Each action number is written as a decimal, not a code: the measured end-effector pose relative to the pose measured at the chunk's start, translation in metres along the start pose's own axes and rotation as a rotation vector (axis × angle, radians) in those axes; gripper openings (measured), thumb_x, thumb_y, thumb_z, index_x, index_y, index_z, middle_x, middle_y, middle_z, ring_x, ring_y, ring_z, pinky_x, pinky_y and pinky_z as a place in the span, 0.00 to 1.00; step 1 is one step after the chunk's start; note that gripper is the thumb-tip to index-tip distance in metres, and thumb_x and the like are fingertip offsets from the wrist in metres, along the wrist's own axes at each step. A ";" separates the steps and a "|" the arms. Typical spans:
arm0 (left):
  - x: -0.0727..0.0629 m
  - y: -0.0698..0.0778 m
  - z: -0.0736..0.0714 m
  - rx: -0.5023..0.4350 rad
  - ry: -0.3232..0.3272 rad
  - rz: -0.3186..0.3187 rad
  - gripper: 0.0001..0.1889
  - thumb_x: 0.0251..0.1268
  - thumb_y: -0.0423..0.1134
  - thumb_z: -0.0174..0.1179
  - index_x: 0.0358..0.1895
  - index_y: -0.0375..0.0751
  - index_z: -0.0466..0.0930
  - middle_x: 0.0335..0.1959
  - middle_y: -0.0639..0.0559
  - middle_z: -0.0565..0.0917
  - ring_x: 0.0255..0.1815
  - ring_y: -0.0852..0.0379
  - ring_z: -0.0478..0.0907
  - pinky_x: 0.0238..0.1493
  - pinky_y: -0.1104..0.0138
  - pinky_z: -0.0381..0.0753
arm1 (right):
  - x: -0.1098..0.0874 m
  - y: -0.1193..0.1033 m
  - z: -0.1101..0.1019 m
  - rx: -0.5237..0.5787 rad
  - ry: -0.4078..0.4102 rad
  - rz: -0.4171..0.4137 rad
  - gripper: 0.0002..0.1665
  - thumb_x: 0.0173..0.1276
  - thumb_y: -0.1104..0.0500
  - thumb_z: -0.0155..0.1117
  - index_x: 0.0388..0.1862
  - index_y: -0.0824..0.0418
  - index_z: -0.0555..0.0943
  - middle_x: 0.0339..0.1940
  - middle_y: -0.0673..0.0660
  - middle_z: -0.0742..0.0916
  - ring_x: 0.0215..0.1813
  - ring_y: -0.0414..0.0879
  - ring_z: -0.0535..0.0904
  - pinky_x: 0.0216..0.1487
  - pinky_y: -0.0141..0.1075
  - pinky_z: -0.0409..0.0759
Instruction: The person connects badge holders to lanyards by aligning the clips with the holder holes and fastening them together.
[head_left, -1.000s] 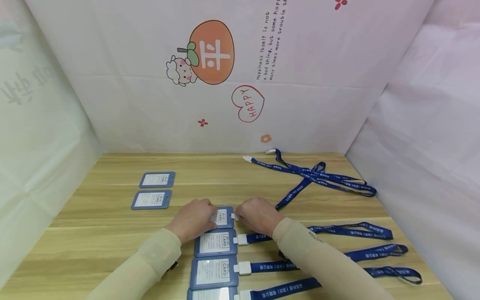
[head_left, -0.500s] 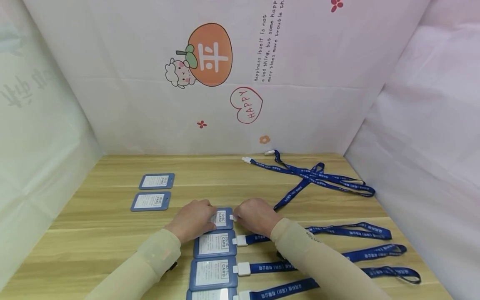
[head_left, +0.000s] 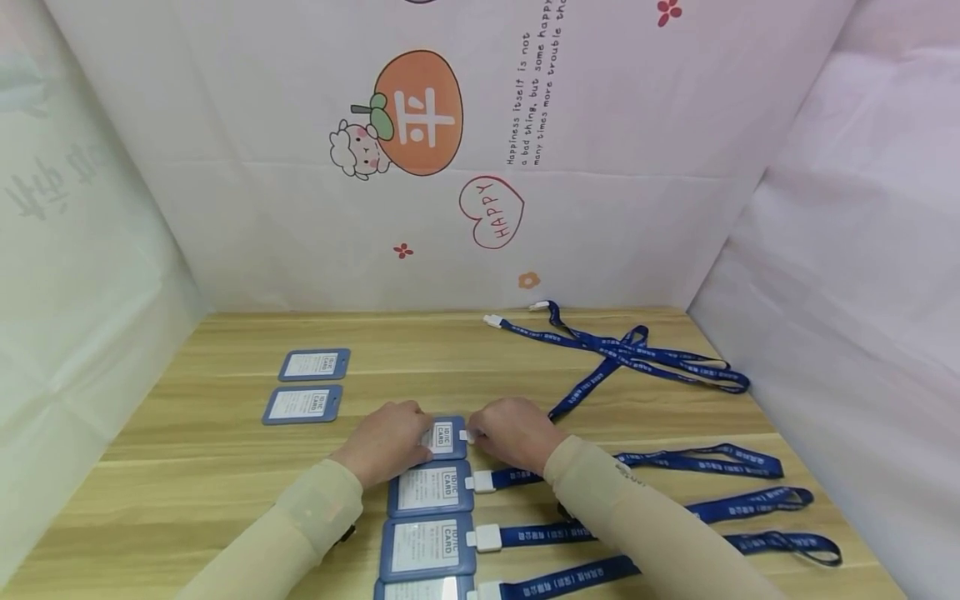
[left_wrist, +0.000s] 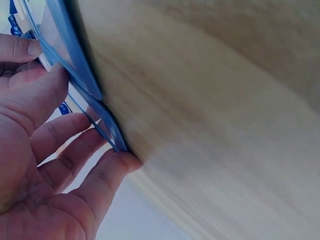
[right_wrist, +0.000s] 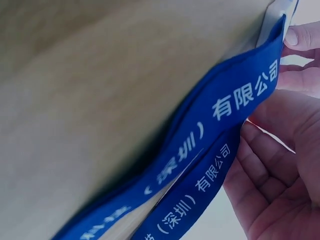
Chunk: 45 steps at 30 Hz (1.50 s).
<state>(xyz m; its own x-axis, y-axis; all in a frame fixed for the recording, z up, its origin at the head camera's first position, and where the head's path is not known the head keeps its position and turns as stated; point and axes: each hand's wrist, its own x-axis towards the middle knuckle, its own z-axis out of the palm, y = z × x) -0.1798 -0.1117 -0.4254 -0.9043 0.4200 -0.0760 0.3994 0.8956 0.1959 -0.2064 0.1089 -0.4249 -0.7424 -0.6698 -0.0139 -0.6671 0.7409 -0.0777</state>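
In the head view my left hand point(head_left: 386, 442) holds a blue ID card holder point(head_left: 448, 438) by its left part, fingers and thumb at its edges. My right hand point(head_left: 517, 432) pinches the white clip point(head_left: 467, 435) of a lanyard at the holder's slotted end. The lanyard's strap is mostly hidden under the right hand and forearm. Up close in the left wrist view, fingers of the left hand point(left_wrist: 65, 190) touch the edges of two overlapping holders point(left_wrist: 112, 127). Two blue printed straps point(right_wrist: 240, 100) pass the right hand point(right_wrist: 275, 165) in the right wrist view.
Below the held holder lie several holders with lanyards clipped on, including one holder point(head_left: 429, 487) and its strap point(head_left: 735, 462). Two holders without lanyards point(head_left: 313, 364) lie at the back left. Loose lanyards point(head_left: 622, 354) cross at the back right. White printed sheeting point(head_left: 600, 242) walls the table.
The head view has shifted slightly. Both hands stay at the same holder and clip, with hardly any visible movement.
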 end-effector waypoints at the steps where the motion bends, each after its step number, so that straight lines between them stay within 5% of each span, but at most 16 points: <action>1: 0.000 0.000 0.000 -0.001 -0.001 0.001 0.20 0.64 0.47 0.74 0.55 0.40 0.88 0.50 0.45 0.87 0.46 0.51 0.84 0.54 0.56 0.87 | 0.000 0.001 0.000 0.005 0.000 0.000 0.08 0.73 0.56 0.71 0.47 0.50 0.92 0.40 0.46 0.93 0.32 0.32 0.81 0.44 0.30 0.87; 10: 0.000 0.002 -0.001 -0.025 -0.007 0.008 0.22 0.65 0.46 0.74 0.59 0.39 0.86 0.52 0.44 0.86 0.50 0.49 0.84 0.56 0.54 0.86 | -0.005 0.009 0.001 0.077 -0.019 0.037 0.15 0.73 0.54 0.72 0.56 0.50 0.89 0.51 0.47 0.92 0.50 0.39 0.89 0.54 0.35 0.88; 18: -0.004 -0.001 0.001 -0.042 0.004 -0.007 0.23 0.65 0.45 0.74 0.60 0.39 0.86 0.53 0.43 0.87 0.53 0.46 0.84 0.58 0.53 0.86 | -0.011 0.018 0.000 0.097 -0.069 0.087 0.15 0.73 0.52 0.71 0.57 0.50 0.89 0.54 0.47 0.91 0.55 0.42 0.88 0.58 0.39 0.87; 34: -0.004 -0.001 0.002 -0.044 0.009 0.006 0.23 0.65 0.46 0.73 0.59 0.39 0.86 0.53 0.44 0.86 0.52 0.47 0.84 0.58 0.54 0.86 | -0.033 0.059 0.000 0.110 -0.081 0.165 0.08 0.69 0.47 0.73 0.42 0.47 0.90 0.34 0.40 0.88 0.36 0.34 0.81 0.44 0.35 0.85; 45: -0.005 -0.001 0.002 -0.046 0.008 0.002 0.22 0.65 0.46 0.74 0.59 0.39 0.86 0.53 0.44 0.87 0.51 0.47 0.84 0.58 0.54 0.86 | -0.047 0.083 -0.003 0.149 -0.119 0.263 0.08 0.69 0.43 0.73 0.38 0.44 0.87 0.31 0.38 0.86 0.32 0.34 0.77 0.41 0.34 0.82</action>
<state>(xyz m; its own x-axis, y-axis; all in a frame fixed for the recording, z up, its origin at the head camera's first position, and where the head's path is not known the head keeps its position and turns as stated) -0.1756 -0.1145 -0.4272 -0.9047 0.4206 -0.0676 0.3943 0.8868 0.2412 -0.2274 0.2019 -0.4279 -0.8696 -0.4641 -0.1686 -0.4306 0.8798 -0.2013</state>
